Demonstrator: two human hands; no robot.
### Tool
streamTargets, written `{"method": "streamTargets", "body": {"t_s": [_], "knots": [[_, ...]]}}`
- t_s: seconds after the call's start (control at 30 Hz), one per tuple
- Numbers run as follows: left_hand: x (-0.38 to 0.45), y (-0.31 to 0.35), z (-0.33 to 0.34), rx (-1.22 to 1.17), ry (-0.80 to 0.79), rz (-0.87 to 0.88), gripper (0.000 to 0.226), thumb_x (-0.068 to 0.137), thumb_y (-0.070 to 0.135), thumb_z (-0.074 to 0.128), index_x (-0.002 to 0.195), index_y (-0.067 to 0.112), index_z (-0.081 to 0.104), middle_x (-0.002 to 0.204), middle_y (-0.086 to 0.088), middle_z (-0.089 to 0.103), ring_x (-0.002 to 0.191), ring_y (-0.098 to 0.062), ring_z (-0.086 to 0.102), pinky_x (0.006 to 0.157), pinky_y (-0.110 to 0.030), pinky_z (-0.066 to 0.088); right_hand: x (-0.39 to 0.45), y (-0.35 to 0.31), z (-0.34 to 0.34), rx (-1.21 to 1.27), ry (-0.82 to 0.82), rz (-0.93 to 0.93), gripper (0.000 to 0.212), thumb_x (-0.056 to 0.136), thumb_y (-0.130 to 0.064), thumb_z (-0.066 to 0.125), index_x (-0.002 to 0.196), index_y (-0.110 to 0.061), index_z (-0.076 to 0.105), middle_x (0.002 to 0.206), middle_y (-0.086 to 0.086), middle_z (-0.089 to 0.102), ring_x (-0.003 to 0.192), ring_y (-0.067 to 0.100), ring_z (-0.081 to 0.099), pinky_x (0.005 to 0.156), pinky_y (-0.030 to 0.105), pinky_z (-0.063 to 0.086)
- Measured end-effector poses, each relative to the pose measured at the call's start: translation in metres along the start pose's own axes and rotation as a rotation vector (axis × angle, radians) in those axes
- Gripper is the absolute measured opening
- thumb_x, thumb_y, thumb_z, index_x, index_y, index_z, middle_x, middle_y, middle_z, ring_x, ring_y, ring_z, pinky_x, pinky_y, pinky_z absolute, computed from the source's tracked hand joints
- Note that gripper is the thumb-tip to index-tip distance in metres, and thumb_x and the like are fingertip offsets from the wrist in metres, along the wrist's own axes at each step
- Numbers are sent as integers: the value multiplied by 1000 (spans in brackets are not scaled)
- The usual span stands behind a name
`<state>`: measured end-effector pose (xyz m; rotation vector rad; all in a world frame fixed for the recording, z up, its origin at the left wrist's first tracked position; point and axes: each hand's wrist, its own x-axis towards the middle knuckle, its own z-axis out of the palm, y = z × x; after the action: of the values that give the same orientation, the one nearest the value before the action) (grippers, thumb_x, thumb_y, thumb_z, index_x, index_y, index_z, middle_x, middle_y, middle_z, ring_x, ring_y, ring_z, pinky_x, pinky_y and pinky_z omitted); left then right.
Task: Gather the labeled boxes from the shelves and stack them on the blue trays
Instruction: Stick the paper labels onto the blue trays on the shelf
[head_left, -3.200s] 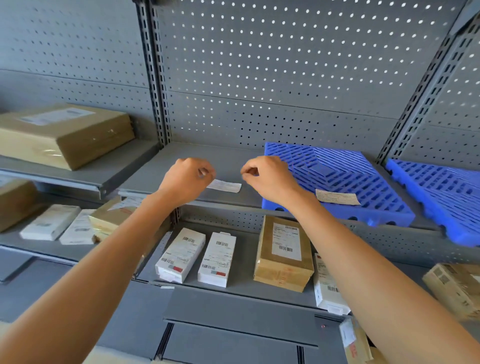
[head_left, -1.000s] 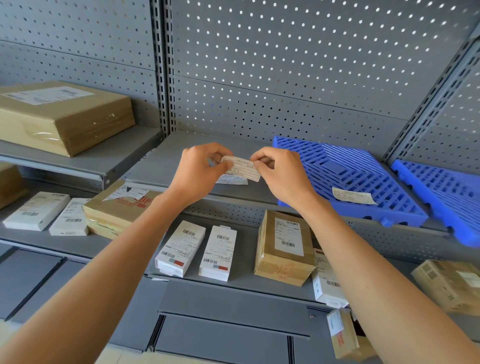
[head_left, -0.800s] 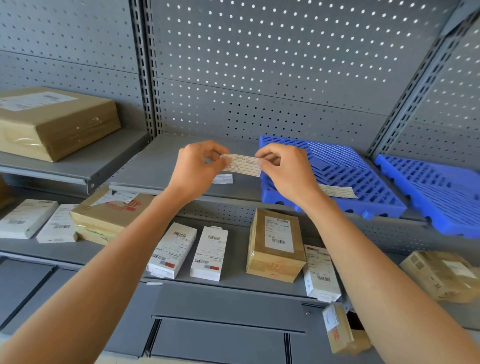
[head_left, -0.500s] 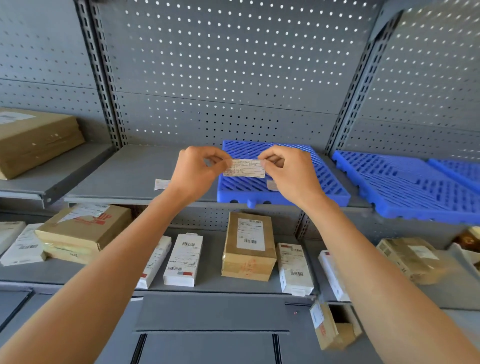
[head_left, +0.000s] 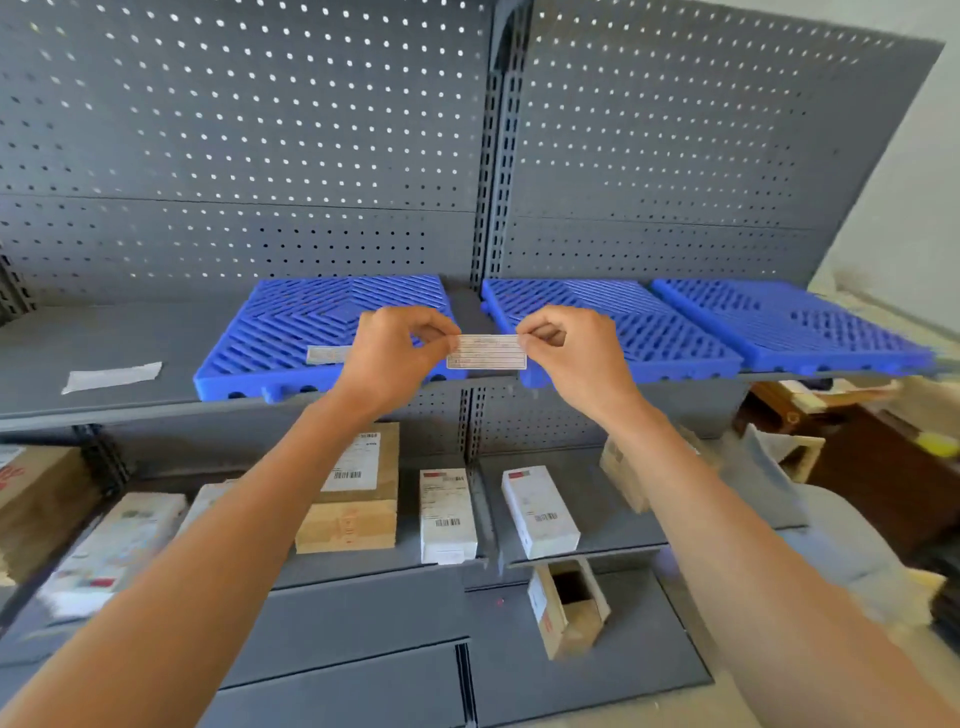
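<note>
Paper slip (head_left: 487, 352) lifted off the shelf – now pinched in both grips, left hand (head_left: 393, 355), right hand (head_left: 576, 353); blue trays (head_left: 332, 322) empty, 0 boxes stacked.

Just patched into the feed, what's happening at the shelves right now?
A person holds a small paper label stretched between the left hand and right hand, in front of the upper shelf. Three blue trays sit there with no boxes on them; one carries a label slip. The labeled boxes lie on the shelf below.
</note>
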<state>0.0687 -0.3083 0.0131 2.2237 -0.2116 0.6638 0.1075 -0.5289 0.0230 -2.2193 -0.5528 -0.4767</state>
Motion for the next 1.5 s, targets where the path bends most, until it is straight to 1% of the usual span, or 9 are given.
{"method": "streamTargets", "body": {"t_s": [0.2,0.43,0.57,0.63,0.77,0.9,1.13,1.33,1.5], "knots": [[9,35,56,1,-64,46,9,92,19,72,98,16,79,84,8,75,63,16,56,66,-1,38,-10,46,-47,-43,22,47,8,92,-16,69,93,-19,76,84,-11,72,76,-2,63,66,6,44],[35,55,96,-9,-134,73,6,93,18,72,97,16,76,83,7,74,65,16,57,67,0,39,1,84,-78,-82,64,80,9,92,-16,69,94,-19,76,86,-11,73,81,0,65,74,17,52],[54,56,118,-1,-178,73,6,93,20,72,98,21,76,83,18,68,83,4,64,75,-3,42,8,105,-84,-90,85,87,9,92,-14,68,92,-19,76,86,-8,73,81,3,66,74,21,54],[62,58,130,8,-201,73,6,93,20,72,97,22,76,79,22,66,83,4,64,76,-5,42,11,116,-87,-97,98,97,9,92,-13,68,91,-18,76,85,-7,74,81,5,67,76,26,55],[73,62,151,-14,-238,66,8,93,20,72,100,20,76,84,9,74,83,2,67,77,-15,52,18,135,-97,-108,110,128,8,92,-15,69,93,-16,77,86,-6,74,82,4,67,80,29,56],[78,66,165,31,-258,50,9,92,16,72,100,18,77,84,8,74,78,7,64,71,0,43,23,151,-103,-112,89,127,8,91,-15,71,95,-16,77,88,-7,74,84,3,67,84,29,56],[81,69,178,75,-227,-16,9,92,17,73,97,21,78,82,10,76,72,5,68,79,-13,54,34,171,-105,-118,-9,68,10,92,-16,69,100,-19,75,82,-11,70,77,-5,62,80,28,57],[78,72,180,105,-170,-57,10,90,13,73,92,21,78,77,14,72,74,9,66,68,0,44,40,179,-101,-102,-50,17,12,91,-17,69,102,-19,73,79,-16,67,76,-3,64,77,28,56],[74,75,183,173,-137,-64,11,92,13,71,95,21,78,80,11,71,74,4,63,78,-17,50,45,184,-98,-116,-86,-10,14,91,-17,69,105,-20,72,76,-17,64,72,-5,60,71,25,53]]}}
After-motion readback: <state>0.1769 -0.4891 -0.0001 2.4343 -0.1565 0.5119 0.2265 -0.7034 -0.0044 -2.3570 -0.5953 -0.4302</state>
